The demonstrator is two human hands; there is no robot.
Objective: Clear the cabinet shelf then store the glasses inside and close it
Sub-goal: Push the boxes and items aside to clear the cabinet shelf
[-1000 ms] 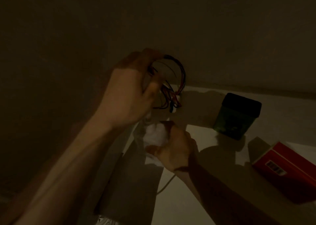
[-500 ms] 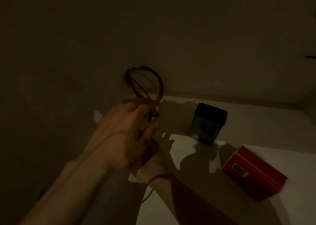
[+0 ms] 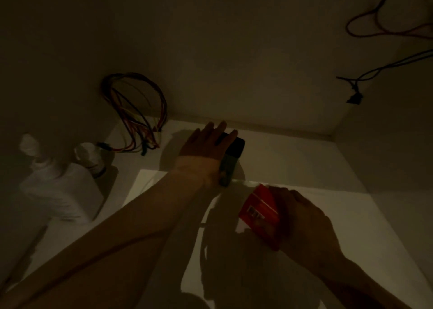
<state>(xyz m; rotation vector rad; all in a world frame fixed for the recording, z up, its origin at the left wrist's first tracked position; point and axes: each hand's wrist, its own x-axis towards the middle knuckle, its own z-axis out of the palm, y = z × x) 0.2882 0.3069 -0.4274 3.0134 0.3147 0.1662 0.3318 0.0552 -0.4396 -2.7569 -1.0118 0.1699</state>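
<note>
I am looking into a dim cabinet with a white shelf. My left hand reaches to the back and wraps over a dark green container with a black lid; its fingers lie across the lid and the thumb is hidden. My right hand grips a red box with a barcode, tilted with one end raised off the shelf. No glasses are in view.
A looped bundle of coloured wires leans in the back left corner. A white bottle and a small capped jar stand at the left. A red wire and a black wire hang at the upper right.
My left hand let go of the wire bundle, which now rests in the corner, and moved right onto the green container. My right hand moved right and took hold of the red box.
</note>
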